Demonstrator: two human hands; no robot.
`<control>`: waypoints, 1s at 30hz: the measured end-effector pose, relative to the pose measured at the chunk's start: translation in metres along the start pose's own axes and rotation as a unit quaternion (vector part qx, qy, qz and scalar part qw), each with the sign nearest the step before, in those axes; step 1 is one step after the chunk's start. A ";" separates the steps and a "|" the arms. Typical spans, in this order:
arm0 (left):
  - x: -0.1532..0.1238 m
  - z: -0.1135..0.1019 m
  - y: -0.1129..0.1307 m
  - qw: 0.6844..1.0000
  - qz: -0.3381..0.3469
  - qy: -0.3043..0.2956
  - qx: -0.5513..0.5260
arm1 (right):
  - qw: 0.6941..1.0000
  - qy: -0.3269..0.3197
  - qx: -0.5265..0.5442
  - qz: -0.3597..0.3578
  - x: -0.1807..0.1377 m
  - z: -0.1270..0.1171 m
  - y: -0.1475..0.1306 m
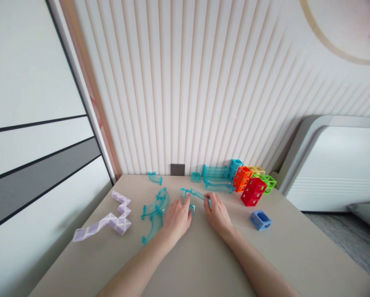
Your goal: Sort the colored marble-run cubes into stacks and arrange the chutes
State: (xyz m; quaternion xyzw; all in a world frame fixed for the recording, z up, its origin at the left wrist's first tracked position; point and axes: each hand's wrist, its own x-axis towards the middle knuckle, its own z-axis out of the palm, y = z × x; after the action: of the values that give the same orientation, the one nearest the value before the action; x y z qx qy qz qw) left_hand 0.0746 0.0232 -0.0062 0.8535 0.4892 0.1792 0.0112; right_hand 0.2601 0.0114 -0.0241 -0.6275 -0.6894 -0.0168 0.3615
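Observation:
A clear teal straight track piece (194, 193) lies on the beige table (203, 255) between both hands. My left hand (178, 216) rests palm down with its fingertips at the piece's left end and a small teal part (192, 209) under its fingers. My right hand (217, 212) pinches the piece's right end with curled fingers. Curved teal track pieces (154, 210) lie just left of my left hand.
A lilac folding snake puzzle (110, 220) lies at the left. More teal tracks (217, 179), stacked red (253, 192), orange, green, yellow and blue cube frames stand at the back right. A blue cube frame (260, 219) lies alone. A wall socket (177, 169) sits behind.

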 end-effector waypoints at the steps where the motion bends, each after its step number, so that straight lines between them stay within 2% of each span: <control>1: -0.001 0.003 0.001 1.000 0.003 0.003 -0.010 | 1.000 0.004 0.006 0.000 0.000 0.000 0.000; 6: -0.011 0.016 0.000 0.997 -0.017 0.020 -0.071 | 0.999 0.018 0.039 0.005 -0.004 0.001 -0.004; 10: -0.014 0.021 -0.002 0.971 -0.042 0.069 -0.224 | 0.996 0.033 0.083 0.019 -0.009 0.001 -0.018; 12: -0.016 0.018 -0.001 0.936 -0.055 0.095 -0.335 | 0.991 0.037 0.130 0.026 -0.013 0.000 -0.025; 16: -0.024 0.003 0.003 0.823 -0.114 0.107 -0.546 | 0.979 0.014 0.204 0.010 -0.021 -0.003 -0.037; 19: -0.030 -0.008 0.007 0.747 -0.135 0.091 -0.645 | 0.971 0.003 0.238 -0.015 -0.025 -0.007 -0.042; 21: -0.031 -0.012 0.009 0.706 -0.152 0.091 -0.685 | 0.966 0.007 0.258 -0.036 -0.026 -0.010 -0.044; 24: -0.029 -0.011 0.012 0.672 -0.168 0.105 -0.714 | 0.959 0.007 0.277 -0.068 -0.027 -0.013 -0.047; 30: -0.028 -0.006 0.008 0.655 -0.191 0.150 -0.716 | 0.950 -0.023 0.305 -0.064 -0.027 -0.015 -0.049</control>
State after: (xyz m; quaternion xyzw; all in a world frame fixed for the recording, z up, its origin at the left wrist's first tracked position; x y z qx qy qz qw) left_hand 0.0670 -0.0052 -0.0069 0.4306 0.3568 0.5930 0.5793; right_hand 0.2234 -0.0292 -0.0057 -0.4418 -0.7087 0.1854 0.5178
